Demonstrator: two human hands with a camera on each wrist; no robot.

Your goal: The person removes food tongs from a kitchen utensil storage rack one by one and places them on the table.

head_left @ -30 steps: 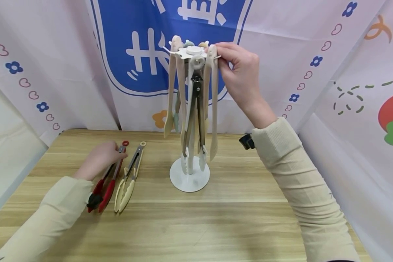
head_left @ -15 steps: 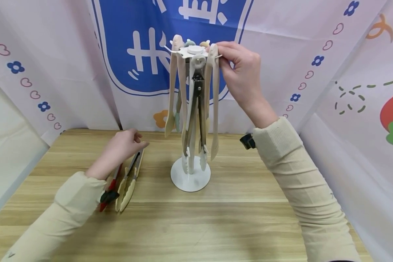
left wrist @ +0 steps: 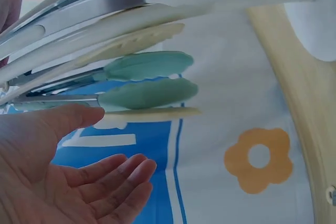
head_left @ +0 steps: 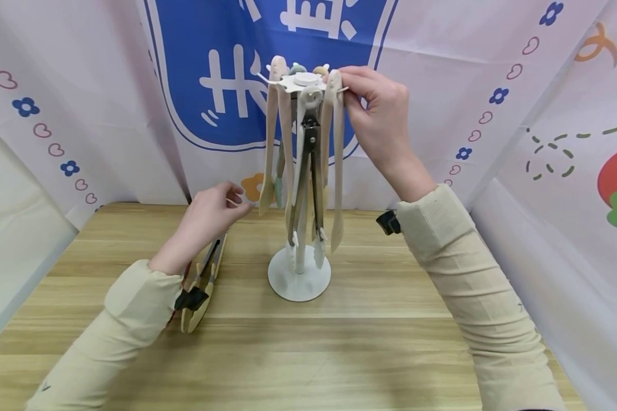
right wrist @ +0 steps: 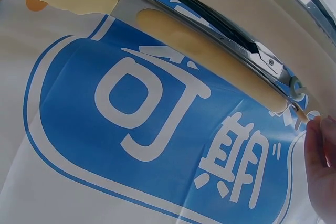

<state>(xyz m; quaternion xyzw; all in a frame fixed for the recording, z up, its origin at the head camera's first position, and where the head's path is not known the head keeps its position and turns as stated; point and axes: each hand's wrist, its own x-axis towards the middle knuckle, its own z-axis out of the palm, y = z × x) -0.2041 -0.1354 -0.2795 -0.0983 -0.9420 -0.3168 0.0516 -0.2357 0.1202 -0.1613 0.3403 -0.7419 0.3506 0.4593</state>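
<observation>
A white rotating stand has hooks round its top, with several kitchen tongs hanging from them. My right hand pinches the stand at its top, fingertips right beside the upper end of the beige tongs. White-tipped tongs hang at the front and another pale pair at the left. Green-tipped tongs hang behind. My left hand is in the air left of the stand, holding nothing. In the left wrist view its fingers are loosely extended, with the thumb overlapping the green-tipped tongs.
Cream-tipped tongs lie on the wooden table below my left forearm. Red tongs beside them are mostly hidden by the sleeve. A printed cloth hangs behind the table.
My left hand has moved away from the red tongs on the table, over the cream-tipped pair, up and right towards the stand. My right hand and the stand have stayed put.
</observation>
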